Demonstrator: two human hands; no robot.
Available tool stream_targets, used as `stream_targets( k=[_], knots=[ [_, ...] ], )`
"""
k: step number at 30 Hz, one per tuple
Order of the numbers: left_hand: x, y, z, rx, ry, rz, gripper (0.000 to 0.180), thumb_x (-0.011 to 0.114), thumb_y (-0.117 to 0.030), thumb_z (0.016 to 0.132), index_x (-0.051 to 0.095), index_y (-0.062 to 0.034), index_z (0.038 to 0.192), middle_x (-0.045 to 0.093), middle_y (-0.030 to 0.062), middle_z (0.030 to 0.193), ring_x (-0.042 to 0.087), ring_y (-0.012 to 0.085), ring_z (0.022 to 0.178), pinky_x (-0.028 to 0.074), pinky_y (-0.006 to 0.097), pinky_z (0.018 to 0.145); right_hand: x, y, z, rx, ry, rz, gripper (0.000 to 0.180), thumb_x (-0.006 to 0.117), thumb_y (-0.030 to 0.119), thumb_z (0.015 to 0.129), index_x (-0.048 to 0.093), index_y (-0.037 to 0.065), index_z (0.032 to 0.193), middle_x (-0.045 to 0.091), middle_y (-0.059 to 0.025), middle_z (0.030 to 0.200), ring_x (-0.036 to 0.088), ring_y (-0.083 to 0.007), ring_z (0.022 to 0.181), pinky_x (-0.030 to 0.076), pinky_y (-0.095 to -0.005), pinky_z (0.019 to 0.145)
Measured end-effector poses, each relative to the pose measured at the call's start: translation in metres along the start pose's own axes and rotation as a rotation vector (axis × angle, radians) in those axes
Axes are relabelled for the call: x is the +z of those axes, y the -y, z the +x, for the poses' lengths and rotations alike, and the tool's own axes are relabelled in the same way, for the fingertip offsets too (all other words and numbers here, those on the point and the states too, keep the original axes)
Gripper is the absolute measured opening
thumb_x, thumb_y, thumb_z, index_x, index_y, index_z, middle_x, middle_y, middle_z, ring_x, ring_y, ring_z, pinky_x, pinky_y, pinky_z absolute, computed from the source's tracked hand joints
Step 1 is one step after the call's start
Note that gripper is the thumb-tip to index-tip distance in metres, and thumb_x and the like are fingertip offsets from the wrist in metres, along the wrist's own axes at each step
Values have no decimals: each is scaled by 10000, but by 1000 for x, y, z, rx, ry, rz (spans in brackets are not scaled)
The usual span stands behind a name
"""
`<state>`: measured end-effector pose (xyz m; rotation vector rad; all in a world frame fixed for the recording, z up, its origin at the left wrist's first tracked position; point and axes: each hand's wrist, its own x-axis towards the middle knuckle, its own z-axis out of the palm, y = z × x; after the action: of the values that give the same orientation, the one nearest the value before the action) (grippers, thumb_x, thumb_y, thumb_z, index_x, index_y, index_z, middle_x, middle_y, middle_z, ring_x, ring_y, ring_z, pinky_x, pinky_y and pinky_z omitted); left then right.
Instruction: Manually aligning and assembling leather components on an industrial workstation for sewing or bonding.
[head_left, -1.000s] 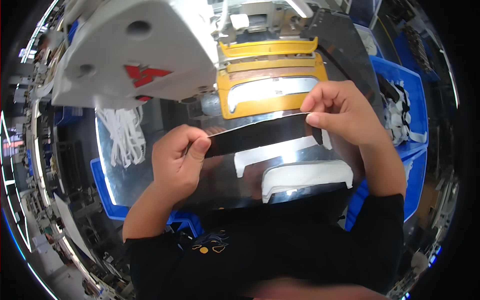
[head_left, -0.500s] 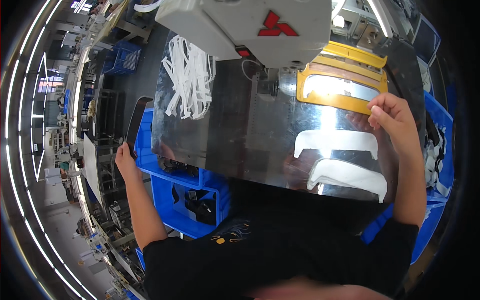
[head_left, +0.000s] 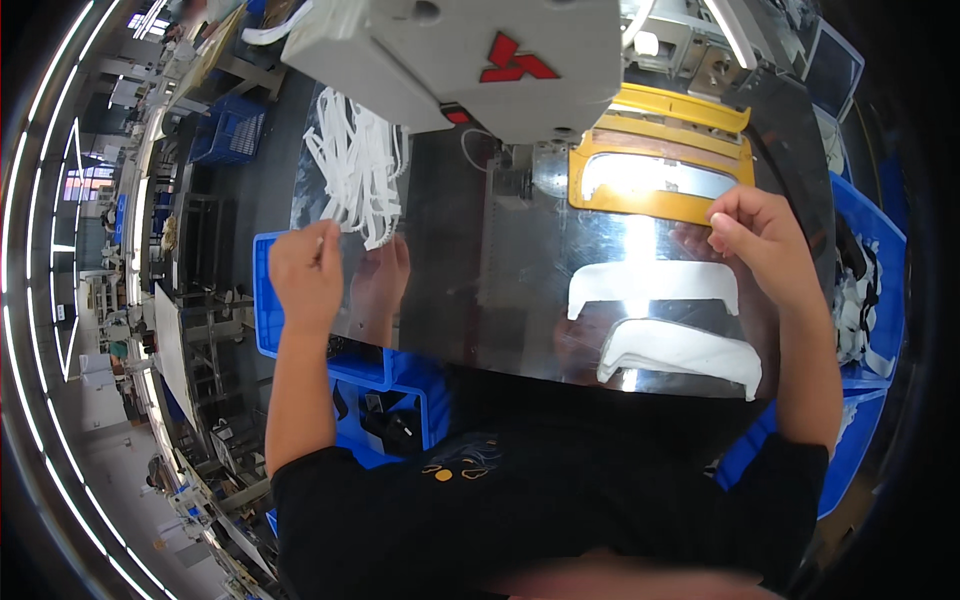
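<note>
My left hand is closed at the lower end of a pile of white strips, on the left of the shiny metal tabletop. Its fingertips meet the strips, and what they pinch, if anything, is hidden. At the lower right corner of a yellow frame, my right hand has its thumb and forefinger drawn together; I cannot make out whether they grip the frame. In front of the frame lies a curved white piece, with a small stack of similar white pieces nearer me.
A large light-coloured machine head overhangs the table's far middle. Blue bins stand below the near left edge, holding dark parts. Another blue bin at the right holds black and white pieces. A blue basket sits farther off.
My left hand has moved right, from beyond the table's left edge to the white strips. The black curved strip it held no longer shows. My right hand stays by the yellow frame.
</note>
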<state>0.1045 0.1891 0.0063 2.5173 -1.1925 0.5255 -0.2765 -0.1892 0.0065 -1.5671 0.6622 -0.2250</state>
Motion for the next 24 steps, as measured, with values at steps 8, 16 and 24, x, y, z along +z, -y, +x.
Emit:
stream_targets(
  k=[8,16,24],
  knots=[
    [-68,-19,58,-210,-393,-479,200,726,-149,1081,766,35,1147,765,40,935,686,93,828,534,257,739,-1,-5,-1,3,64,38,124,738,139,1020,742,15,1028,706,12,867,602,-35,793,478,-221,724],
    [-97,-125,40,700,78,-823,284,920,-168,849,717,-21,983,719,137,807,687,285,686,525,370,616,5,6,-4,-170,99,-128,337,838,169,951,730,26,1237,749,-24,974,654,-83,865,514,-260,788],
    [-5,-180,56,566,186,-1180,231,785,70,929,682,-6,1122,752,189,903,742,272,791,583,357,713,10,26,-10,43,255,164,734,897,93,850,584,53,1512,716,-20,1012,651,-73,881,531,-242,810]
  ],
)
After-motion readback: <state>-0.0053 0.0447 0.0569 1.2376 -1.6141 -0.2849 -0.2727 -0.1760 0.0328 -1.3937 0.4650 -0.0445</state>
